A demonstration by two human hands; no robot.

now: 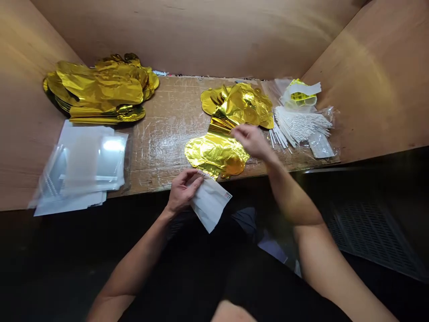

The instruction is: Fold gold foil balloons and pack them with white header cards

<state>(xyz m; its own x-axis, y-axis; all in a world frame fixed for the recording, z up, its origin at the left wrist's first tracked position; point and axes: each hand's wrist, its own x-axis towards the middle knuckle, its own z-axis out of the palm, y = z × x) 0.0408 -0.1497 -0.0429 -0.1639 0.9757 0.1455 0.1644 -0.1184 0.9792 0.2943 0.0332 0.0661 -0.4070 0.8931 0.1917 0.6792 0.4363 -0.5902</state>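
My left hand [182, 190] is closed on a white packet [211, 199] with small printed marks at its corners. The packet hangs tilted below the front edge of the cardboard-covered table. My right hand [250, 139] is slightly blurred, its fingers curled together; whatever they may hold is hidden. It is over the right part of a flat gold foil balloon [214, 154], which lies near the table's front edge. Directly behind that balloon is a heap of gold foil balloons [248, 105], folded and overlapping.
A larger stack of gold foil balloons [100, 87] is at the back left. Clear plastic bags [90, 156] with white sheets overhang the front left edge. Thin white straws [303, 125] and a yellow-marked roll [303, 91] lie at right. Wooden panels [208, 36] enclose the table.
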